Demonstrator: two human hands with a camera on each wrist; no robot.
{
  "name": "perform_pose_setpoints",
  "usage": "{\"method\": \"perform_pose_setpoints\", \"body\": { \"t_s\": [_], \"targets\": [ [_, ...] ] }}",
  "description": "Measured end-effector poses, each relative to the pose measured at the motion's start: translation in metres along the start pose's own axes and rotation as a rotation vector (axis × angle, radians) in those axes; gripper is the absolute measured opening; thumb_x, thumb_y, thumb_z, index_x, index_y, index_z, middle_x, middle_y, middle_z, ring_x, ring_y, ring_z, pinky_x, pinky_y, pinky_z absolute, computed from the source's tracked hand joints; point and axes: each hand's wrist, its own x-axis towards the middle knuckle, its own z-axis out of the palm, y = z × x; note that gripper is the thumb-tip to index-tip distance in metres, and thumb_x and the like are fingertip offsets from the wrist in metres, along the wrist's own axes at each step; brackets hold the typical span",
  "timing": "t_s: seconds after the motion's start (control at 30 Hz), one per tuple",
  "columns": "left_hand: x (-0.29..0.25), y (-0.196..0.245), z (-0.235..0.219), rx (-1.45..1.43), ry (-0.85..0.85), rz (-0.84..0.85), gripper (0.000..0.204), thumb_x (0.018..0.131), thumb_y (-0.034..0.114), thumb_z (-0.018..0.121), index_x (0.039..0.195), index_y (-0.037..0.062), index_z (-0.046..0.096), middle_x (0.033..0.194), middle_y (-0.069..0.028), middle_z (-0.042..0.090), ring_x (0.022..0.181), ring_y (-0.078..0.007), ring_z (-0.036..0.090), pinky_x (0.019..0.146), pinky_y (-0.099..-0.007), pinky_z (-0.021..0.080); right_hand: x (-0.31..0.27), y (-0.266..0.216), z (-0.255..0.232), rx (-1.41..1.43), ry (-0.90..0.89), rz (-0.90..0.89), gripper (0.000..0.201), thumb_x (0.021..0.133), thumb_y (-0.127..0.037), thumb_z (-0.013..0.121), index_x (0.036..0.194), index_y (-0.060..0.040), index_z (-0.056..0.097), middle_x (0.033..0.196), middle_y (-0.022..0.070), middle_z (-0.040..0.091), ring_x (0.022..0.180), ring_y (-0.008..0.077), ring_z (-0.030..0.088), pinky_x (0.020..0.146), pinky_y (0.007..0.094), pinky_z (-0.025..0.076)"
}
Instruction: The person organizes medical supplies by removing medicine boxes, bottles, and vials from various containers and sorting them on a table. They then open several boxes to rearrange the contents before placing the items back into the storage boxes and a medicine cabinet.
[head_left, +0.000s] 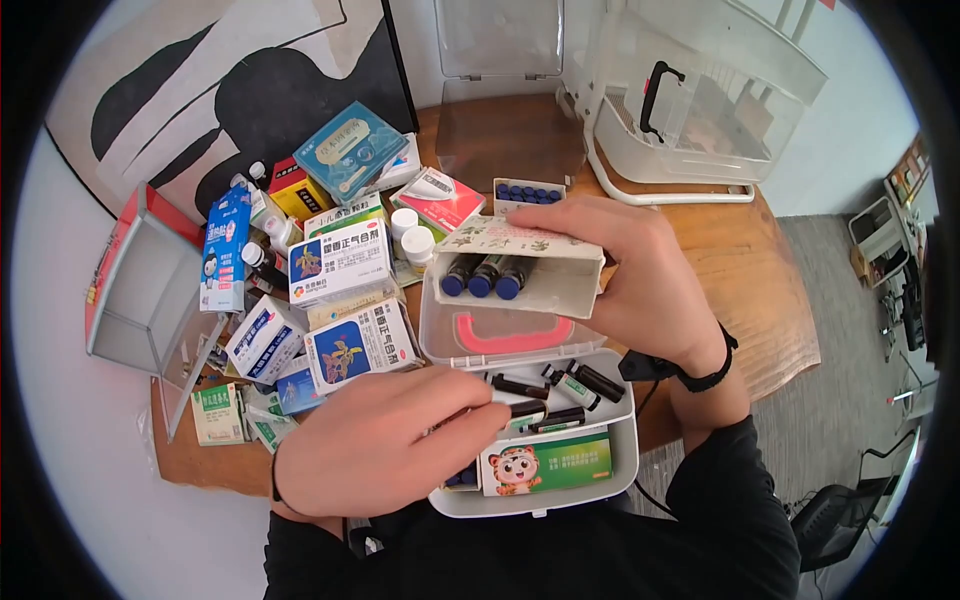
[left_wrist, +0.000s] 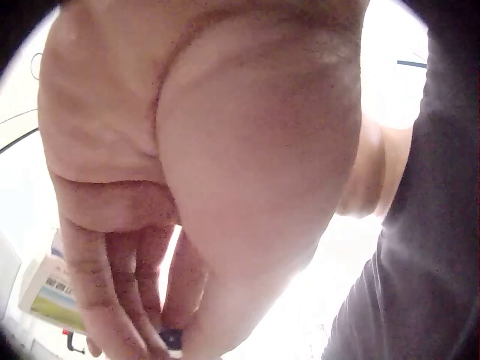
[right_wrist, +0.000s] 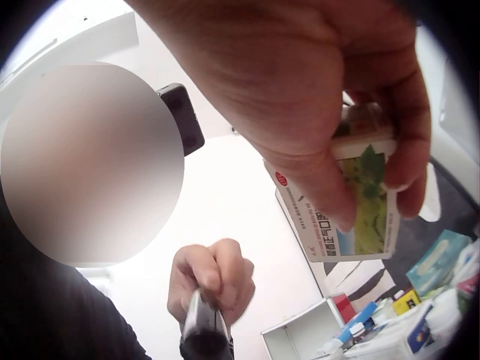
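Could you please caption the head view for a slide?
Right hand holds an open carton of blue-capped vials above a white case; left hand pinches a dark vial.

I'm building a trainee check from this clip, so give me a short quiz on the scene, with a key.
1. Multiple choice. What does the right hand hold?
A) a white-capped bottle
B) an open carton
C) a pair of scissors

2. True or false. The green box with a cartoon tiger lies inside the white case.

3. Fill in the blank. The vials that show in the mouth of the carton have ____ caps.

Key: 1 B; 2 true; 3 blue.
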Motion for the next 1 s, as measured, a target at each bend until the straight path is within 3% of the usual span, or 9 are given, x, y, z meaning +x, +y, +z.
{"method": "perform_pose_setpoints", "body": {
  "t_s": [0.03, 0.1, 0.2, 0.27, 0.47, 0.73, 0.87, 0.93, 1.0],
  "targets": [
    [-0.002, 0.0, -0.005, 0.005, 0.006, 0.003, 0.029, 0.077, 0.006, 0.087, 0.103, 0.0008, 0.076, 0.095, -0.0126, 0.071, 0.077, -0.0255, 0.072, 0.064, -0.0343, 0.058, 0.0, 0.0, 0.001, -0.003, -0.005, 0.011, 0.051, 0.079, -0.006, 0.09, 0.128, -0.0025, 0.076, 0.112, 0.0151, 0.079, 0.102, 0.0328, 0.076, 0.091, 0.0366, 0.059],
    [-0.004, -0.001, -0.011, -0.061, 0.308, 0.07, 0.034, 0.069, 0.005, 0.094, 0.099, 0.002, 0.079, 0.096, -0.014, 0.074, 0.074, -0.0248, 0.073, 0.062, -0.0341, 0.057, 0.0, 0.0, 0.002, -0.005, -0.005, -0.034, 0.053, 0.077, 0.002, 0.084, 0.129, -0.0025, 0.075, 0.111, 0.017, 0.077, 0.103, 0.0371, 0.074, 0.088, 0.0398, 0.059],
    [-0.001, 0.003, -0.007, 0.005, 0.541, 0.038, 0.037, 0.068, 0.002, 0.096, 0.101, 0.0029, 0.079, 0.095, -0.0117, 0.074, 0.074, -0.0231, 0.073, 0.062, -0.0338, 0.057, 0.0, -0.001, 0.006, -0.009, -0.01, -0.092, 0.056, 0.074, 0.009, 0.079, 0.129, -0.0026, 0.073, 0.113, 0.0182, 0.075, 0.105, 0.0418, 0.072, 0.087, 0.044, 0.059],
    [0.003, 0.003, 0.002, 0.062, 0.586, 0.056, 0.036, 0.07, 0.0, 0.095, 0.102, 0.0027, 0.079, 0.096, -0.0117, 0.074, 0.075, -0.0248, 0.073, 0.062, -0.033, 0.057, 0.0, -0.002, 0.006, -0.012, -0.074, -0.129, 0.058, 0.073, 0.01, 0.079, 0.129, -0.0029, 0.073, 0.116, 0.018, 0.074, 0.106, 0.0417, 0.072, 0.088, 0.0439, 0.059],
    [0.012, -0.007, 0.018, 0.276, 0.408, 0.135, 0.033, 0.077, 0.001, 0.09, 0.107, -0.001, 0.077, 0.099, -0.0125, 0.071, 0.07, -0.0262, 0.069, 0.058, -0.0337, 0.054, -0.002, -0.012, 0.006, 0.061, -0.151, -0.096, 0.068, 0.066, 0.016, 0.072, 0.131, -0.0032, 0.073, 0.122, 0.0181, 0.074, 0.114, 0.0421, 0.071, 0.092, 0.0446, 0.059],
    [0.011, -0.004, 0.014, 0.286, 0.447, 0.168, 0.032, 0.075, 0.006, 0.09, 0.104, -0.0003, 0.078, 0.098, -0.012, 0.072, 0.07, -0.0252, 0.069, 0.057, -0.0327, 0.053, 0.001, -0.001, 0.007, 0.001, 0.002, -0.143, 0.053, 0.077, 0.005, 0.083, 0.128, -0.0035, 0.075, 0.114, 0.0171, 0.077, 0.107, 0.0404, 0.073, 0.089, 0.0427, 0.06],
    [0.006, -0.015, 0.025, 0.208, 0.145, 0.155, 0.025, 0.081, 0.012, 0.08, 0.102, 0.0005, 0.076, 0.099, -0.0109, 0.072, 0.077, -0.0229, 0.071, 0.06, -0.0328, 0.053, 0.002, -0.002, 0.003, 0.023, 0.042, -0.073, 0.049, 0.08, 0.001, 0.086, 0.127, -0.0014, 0.075, 0.11, 0.0191, 0.077, 0.1, 0.038, 0.074, 0.084, 0.041, 0.06],
    [0.008, -0.022, 0.034, 0.308, -0.129, 0.049, 0.028, 0.083, 0.01, 0.074, 0.109, -0.0007, 0.073, 0.1, -0.0103, 0.069, 0.084, -0.023, 0.072, 0.064, -0.0328, 0.056, 0.002, -0.003, 0.001, 0.023, 0.032, -0.07, 0.05, 0.08, -0.002, 0.088, 0.128, -0.0009, 0.075, 0.11, 0.0197, 0.077, 0.1, 0.0372, 0.074, 0.084, 0.0399, 0.06],
    [0.008, -0.026, 0.045, 0.339, -0.157, 0.025, 0.031, 0.082, 0.009, 0.072, 0.111, -0.0012, 0.071, 0.101, -0.0102, 0.068, 0.086, -0.0238, 0.072, 0.067, -0.0334, 0.057, 0.001, -0.004, 0.002, 0.028, 0.032, -0.07, 0.051, 0.08, -0.005, 0.09, 0.128, -0.0005, 0.075, 0.109, 0.0192, 0.077, 0.1, 0.0371, 0.074, 0.084, 0.0397, 0.06]
  ]
}}
